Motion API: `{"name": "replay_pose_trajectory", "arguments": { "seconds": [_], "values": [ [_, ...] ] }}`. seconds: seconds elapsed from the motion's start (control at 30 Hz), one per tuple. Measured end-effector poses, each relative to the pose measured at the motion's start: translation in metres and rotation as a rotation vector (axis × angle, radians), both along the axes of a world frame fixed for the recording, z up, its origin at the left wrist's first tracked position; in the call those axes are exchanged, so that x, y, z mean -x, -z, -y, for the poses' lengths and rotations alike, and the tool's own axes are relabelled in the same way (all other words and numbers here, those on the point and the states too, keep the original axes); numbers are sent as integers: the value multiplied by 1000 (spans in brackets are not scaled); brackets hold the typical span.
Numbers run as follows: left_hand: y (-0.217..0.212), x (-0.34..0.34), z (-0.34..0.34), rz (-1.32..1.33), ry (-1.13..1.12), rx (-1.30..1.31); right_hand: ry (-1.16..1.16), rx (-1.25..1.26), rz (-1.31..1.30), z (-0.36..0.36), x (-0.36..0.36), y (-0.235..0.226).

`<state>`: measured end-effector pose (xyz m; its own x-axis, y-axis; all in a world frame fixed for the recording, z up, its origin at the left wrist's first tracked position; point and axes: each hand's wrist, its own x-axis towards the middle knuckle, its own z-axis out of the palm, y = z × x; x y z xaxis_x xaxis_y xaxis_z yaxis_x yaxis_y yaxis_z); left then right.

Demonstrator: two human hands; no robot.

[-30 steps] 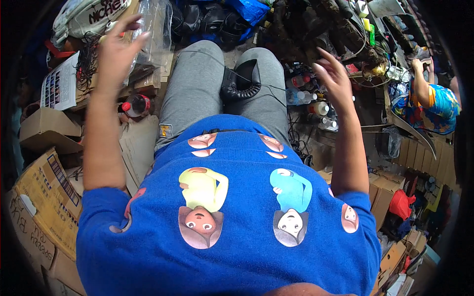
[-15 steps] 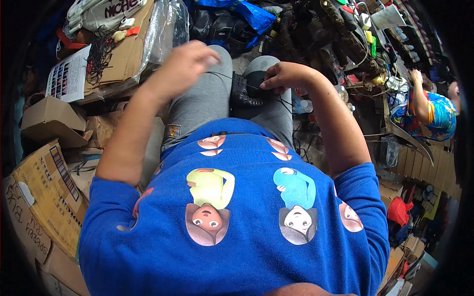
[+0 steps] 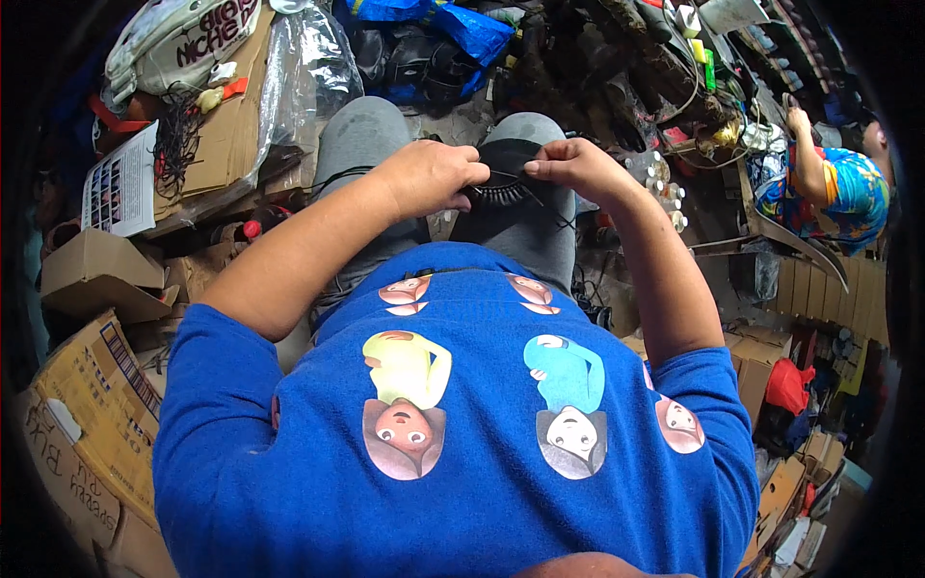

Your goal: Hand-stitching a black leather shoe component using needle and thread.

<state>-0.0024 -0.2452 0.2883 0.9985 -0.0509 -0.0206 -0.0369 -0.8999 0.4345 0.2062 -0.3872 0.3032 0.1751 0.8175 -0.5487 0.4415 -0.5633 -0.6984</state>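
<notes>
On my lap, by my right thigh, lies a black piece point(image 3: 503, 196) that looks like a shoe, with a row of short pale marks like stitches along its curved edge. My left hand point(image 3: 438, 178) is closed at its left end, fingertips pinched together. Just right of it, my right hand point(image 3: 575, 170) pinches a thin black thread point(image 3: 545, 203), whose tail hangs down over my thigh. More dark cord point(image 3: 345, 174) crosses my left thigh behind my left forearm. What lies between my left fingertips is mostly hidden, though thread runs toward them.
Cardboard boxes point(image 3: 101, 275) stand at the left, near a board with clear plastic point(image 3: 289, 87) and a bundle of black cords point(image 3: 176, 130). Plastic bottles point(image 3: 655, 178) stand right of my knee. At the far right sits another person in a colourful shirt point(image 3: 836, 197); a curved blade-like strip point(image 3: 819, 252) lies nearby.
My left hand has come down and right, from above my left knee to the black piece. My right hand has moved slightly right and down, still pinching. The hands are closer together.
</notes>
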Motion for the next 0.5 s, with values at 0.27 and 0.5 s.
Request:
{"name": "replay_pose_trajectory", "arguments": {
  "seconds": [0.27, 0.5],
  "values": [
    [8, -2, -19, 141, -178, 423, 58, -151, -113, -10, 1, 29],
    [10, -48, -21, 31, -173, 607, 141, -163, 16, 6, 43, -3]
  ]
}}
